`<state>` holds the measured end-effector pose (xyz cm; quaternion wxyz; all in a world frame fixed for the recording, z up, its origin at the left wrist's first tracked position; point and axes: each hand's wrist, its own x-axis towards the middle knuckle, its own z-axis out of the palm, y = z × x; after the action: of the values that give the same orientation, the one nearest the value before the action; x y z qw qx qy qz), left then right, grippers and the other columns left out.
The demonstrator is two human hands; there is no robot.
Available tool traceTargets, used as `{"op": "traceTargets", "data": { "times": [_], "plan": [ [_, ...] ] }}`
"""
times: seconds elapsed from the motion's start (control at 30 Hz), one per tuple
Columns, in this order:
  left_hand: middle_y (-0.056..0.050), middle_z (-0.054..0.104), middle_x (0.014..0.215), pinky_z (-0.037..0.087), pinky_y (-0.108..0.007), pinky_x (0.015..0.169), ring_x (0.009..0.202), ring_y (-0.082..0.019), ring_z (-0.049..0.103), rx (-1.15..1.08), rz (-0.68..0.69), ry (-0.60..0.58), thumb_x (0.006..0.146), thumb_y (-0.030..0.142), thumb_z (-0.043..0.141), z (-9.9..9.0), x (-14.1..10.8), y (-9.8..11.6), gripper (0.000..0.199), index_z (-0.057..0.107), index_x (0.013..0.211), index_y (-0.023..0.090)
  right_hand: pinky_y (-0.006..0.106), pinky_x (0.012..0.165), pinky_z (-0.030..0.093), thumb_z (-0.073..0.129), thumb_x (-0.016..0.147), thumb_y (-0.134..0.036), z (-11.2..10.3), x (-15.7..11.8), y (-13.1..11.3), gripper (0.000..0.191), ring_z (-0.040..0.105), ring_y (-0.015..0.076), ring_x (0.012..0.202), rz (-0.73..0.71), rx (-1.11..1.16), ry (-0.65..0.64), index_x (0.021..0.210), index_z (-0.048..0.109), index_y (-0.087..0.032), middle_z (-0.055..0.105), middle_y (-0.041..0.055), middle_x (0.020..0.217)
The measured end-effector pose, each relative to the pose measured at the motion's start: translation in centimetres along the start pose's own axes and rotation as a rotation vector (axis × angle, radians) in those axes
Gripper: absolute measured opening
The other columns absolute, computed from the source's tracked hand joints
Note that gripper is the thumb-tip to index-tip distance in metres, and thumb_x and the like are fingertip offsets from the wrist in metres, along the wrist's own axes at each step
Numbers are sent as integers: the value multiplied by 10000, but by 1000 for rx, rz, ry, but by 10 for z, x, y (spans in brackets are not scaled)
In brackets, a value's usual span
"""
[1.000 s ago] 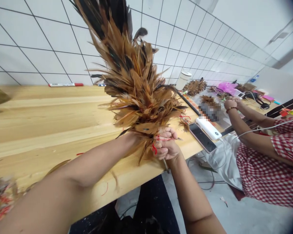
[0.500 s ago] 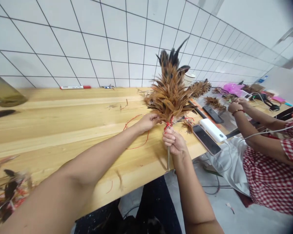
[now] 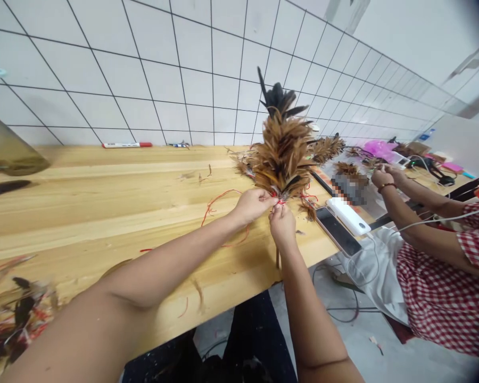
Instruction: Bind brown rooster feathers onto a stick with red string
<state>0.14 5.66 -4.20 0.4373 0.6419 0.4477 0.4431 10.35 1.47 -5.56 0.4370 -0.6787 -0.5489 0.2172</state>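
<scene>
A feather duster (image 3: pixel 285 146) with brown feathers and a black tip stands upright over the wooden table. My right hand (image 3: pixel 283 226) is closed around its stick (image 3: pixel 278 258) just below the feathers. Beside it, my left hand (image 3: pixel 257 205) pinches red string (image 3: pixel 280 201) at the base of the feathers. A loose length of the same red string (image 3: pixel 207 207) curls over the table under my left forearm. The fingertips of both hands nearly meet, and the exact grip on the string is partly hidden.
Right of the duster lie a phone (image 3: pixel 337 231) and a white power bank (image 3: pixel 348 215) with a cable. A co-worker's hands (image 3: pixel 384 177) are further right. A red marker (image 3: pixel 126 144) lies by the tiled wall, loose feathers (image 3: pixel 22 314) at lower left, a jar (image 3: pixel 11 146) at far left.
My left hand has moved right to the string at the feather base. The duster has turned slightly, its black tip now leaning left. My right hand has shifted up a little.
</scene>
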Motion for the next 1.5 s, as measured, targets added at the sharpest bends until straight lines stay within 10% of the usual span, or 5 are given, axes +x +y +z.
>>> {"op": "traceTargets", "data": {
  "times": [0.2, 0.67, 0.83, 1.07, 1.5],
  "plan": [
    [-77, 729, 880, 479, -286, 759, 881, -234, 646, 43, 48, 77, 668, 389, 738, 4, -8, 7, 277, 717, 839, 172, 339, 633, 467, 262, 947, -177, 11, -16, -16, 352, 674, 260, 730, 44, -703, 115, 1063, 577, -72, 672, 177, 816],
    [-94, 730, 818, 479, -271, 704, 801, -221, 661, 134, -91, 156, 750, 461, 625, 7, -7, -2, 330, 728, 789, 150, 335, 689, 488, 262, 964, -191, 27, -24, -18, 369, 677, 262, 863, -32, -816, 84, 1223, 501, -83, 661, 191, 974],
    [-54, 685, 724, 445, -240, 625, 699, -165, 611, 21, -35, 92, 765, 379, 592, 3, 0, -8, 266, 669, 721, 128, 312, 656, 442, 354, 922, -205, 11, -17, -21, 252, 613, 209, 734, 9, -429, -53, 1057, 544, -110, 634, 126, 832],
    [-10, 600, 585, 439, -220, 559, 531, -95, 533, -295, 91, -152, 809, 413, 553, -5, -4, 0, 316, 599, 689, 124, 199, 497, 305, 593, 788, -499, -40, 4, -7, 317, 410, 94, 584, 222, 778, -716, 840, 520, -195, 501, -3, 735],
    [-51, 678, 754, 474, -271, 754, 737, -138, 611, -382, 104, -230, 703, 502, 690, -12, 1, 1, 397, 645, 751, 110, 185, 427, 104, 517, 870, -421, -36, 5, -17, 278, 81, 60, 446, 282, 905, -636, 734, 413, -202, 221, -102, 541]
  ]
}}
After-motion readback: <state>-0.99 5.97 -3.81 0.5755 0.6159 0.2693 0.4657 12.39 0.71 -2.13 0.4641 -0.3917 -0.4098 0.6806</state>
